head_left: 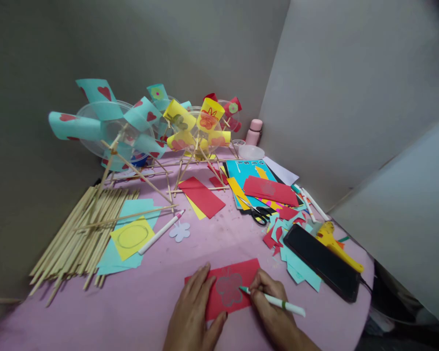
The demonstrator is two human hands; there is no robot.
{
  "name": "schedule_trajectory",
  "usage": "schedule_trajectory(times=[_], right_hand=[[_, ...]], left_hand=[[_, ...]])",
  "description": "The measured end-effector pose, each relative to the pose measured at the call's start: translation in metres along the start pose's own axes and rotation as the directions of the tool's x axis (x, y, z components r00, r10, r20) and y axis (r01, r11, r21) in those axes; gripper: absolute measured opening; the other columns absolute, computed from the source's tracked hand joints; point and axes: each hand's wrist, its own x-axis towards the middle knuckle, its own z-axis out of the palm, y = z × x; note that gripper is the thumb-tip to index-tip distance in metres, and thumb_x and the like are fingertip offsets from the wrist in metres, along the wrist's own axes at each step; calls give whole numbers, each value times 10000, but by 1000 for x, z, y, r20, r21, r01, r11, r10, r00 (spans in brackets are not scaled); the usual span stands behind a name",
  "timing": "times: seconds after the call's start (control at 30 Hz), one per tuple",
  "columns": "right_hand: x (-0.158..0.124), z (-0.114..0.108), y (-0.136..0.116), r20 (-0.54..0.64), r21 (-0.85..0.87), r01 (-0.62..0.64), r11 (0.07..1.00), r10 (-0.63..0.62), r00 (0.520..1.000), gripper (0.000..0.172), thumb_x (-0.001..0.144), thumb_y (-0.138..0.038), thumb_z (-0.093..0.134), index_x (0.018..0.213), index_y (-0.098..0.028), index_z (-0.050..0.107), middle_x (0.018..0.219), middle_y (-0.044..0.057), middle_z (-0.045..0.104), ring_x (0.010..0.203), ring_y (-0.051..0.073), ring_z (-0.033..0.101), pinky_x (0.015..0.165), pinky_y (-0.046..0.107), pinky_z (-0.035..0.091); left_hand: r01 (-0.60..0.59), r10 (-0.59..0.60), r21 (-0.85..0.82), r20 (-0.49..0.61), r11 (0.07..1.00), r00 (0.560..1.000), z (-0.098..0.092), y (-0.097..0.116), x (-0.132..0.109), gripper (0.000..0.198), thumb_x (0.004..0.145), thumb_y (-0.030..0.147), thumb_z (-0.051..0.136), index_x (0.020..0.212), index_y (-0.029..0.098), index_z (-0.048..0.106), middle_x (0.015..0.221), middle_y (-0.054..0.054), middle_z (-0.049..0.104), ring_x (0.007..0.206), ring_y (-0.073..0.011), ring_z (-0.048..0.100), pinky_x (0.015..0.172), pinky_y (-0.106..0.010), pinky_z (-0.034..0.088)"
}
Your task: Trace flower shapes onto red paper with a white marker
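A red paper strip [237, 270] lies at the front of the pink table, with a shaded butterfly shape drawn on it. My left hand [195, 307] rests flat on the paper's left part, fingers stretched out. In my right hand [270, 304] is a white marker [292, 308] with a green tip, which meets the butterfly's right edge. Beyond the paper lie a white butterfly cutout [180, 232] and another white marker [161, 233] with a pink end. A yellow square [131, 238] with a drawn oval sits on light blue paper farther left.
Paper pinwheels on stick stands [113, 131] fill the back. Bamboo sticks [73, 239] are heaped at left. On the right are scissors [258, 213], a black phone [322, 261], a yellow glue gun [336, 246], paper scraps [278, 231] and a pink bottle [254, 132]. Walls enclose the table's back and right.
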Motion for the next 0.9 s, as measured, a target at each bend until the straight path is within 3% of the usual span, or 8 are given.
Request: schedule_trajectory(times=[0.37,0.6,0.9], right_hand=[[2,4,4,-16,-32,24,999,-24,1000,110,746,-273,435,649,-223,433,526,-77,348,485,125,345,475,246,256],[2,7,5,92,-102,67,992,-57,994,94,807,-246,411,731,-208,453,550,-76,387,487,122,368,478,238,270],[6,10,7,94,-88,89,992,-80,992,103,856,-243,405,783,-209,469,550,-85,389,477,121,375,464,230,281]], left_hand=[[-36,37,55,-23,998,999,-1,1,0,525,817,320,594,1293,151,449,1362,-150,506,1215,-272,517,933,-404,504],[-25,26,13,-49,1000,998,-2,1,3,518,807,305,595,1286,171,451,1343,-140,529,1192,-270,538,927,-412,506],[-34,36,32,-43,999,998,-3,2,3,527,803,307,594,1290,167,451,1344,-138,528,1192,-268,539,917,-402,515]])
